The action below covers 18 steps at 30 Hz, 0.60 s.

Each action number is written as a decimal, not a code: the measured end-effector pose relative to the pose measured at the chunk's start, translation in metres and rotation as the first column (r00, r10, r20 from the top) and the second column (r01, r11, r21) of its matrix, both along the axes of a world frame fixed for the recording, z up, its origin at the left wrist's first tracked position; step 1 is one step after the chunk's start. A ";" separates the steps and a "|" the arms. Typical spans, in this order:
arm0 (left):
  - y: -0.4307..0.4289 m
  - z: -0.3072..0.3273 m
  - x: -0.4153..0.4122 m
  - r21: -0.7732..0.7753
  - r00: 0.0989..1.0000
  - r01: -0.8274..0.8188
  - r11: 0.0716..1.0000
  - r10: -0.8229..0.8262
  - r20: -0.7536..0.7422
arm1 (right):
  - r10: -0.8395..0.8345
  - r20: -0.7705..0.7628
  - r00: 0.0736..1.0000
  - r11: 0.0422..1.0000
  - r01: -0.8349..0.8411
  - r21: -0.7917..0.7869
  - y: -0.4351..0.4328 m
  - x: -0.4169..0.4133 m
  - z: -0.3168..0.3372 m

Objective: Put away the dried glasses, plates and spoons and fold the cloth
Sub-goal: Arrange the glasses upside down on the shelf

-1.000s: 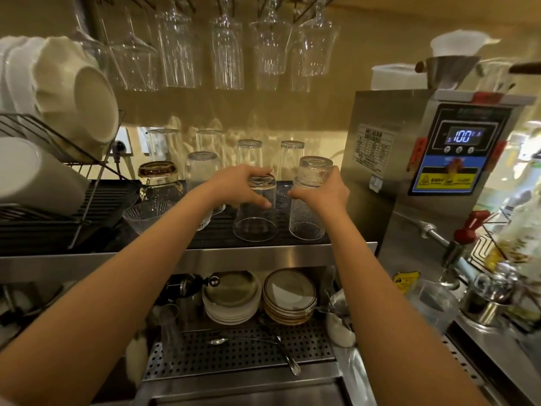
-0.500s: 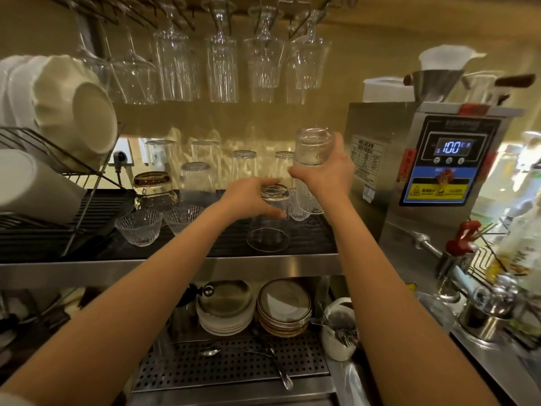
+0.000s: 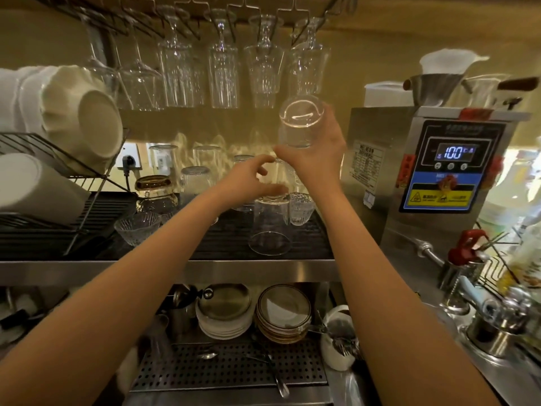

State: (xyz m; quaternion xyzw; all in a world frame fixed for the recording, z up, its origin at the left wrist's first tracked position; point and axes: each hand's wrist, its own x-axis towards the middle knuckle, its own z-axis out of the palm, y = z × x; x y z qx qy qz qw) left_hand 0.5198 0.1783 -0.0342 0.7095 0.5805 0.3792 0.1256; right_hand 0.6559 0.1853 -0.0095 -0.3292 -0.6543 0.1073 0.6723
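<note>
The right hand [image 3: 319, 150] grips an upturned glass [image 3: 301, 118], raised above the right end of the shelf [image 3: 164, 269]. The left hand [image 3: 248, 186] hovers, fingers loosely spread, over a tall glass [image 3: 270, 230] standing at the shelf's near edge. The task looks roughly midway: plates [image 3: 282, 315] are stacked below, spoons [image 3: 206, 355] lie loose nearer, and no cloth is visible.

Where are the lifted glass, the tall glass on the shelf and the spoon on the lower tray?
lifted glass [image 3: 301, 115]: head view, its upturned base.
tall glass [image 3: 270, 230]: head view, middle of its side wall.
spoon [image 3: 206, 355]: head view, its bowl.
</note>
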 end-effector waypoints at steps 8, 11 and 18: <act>-0.021 0.016 -0.040 0.043 0.993 -0.091 0.995 0.088 0.072 | 0.146 0.005 0.989 0.987 -0.146 0.066 -0.011 -0.035 0.012; -0.026 0.017 -0.065 0.055 0.989 -0.119 0.991 0.114 0.090 | 0.208 -0.002 0.978 0.975 -0.208 0.077 -0.013 -0.054 0.011; -0.032 0.024 -0.105 0.226 0.990 -0.046 0.973 0.013 0.143 | 0.309 0.001 0.951 0.951 -0.309 0.023 -0.016 -0.111 0.012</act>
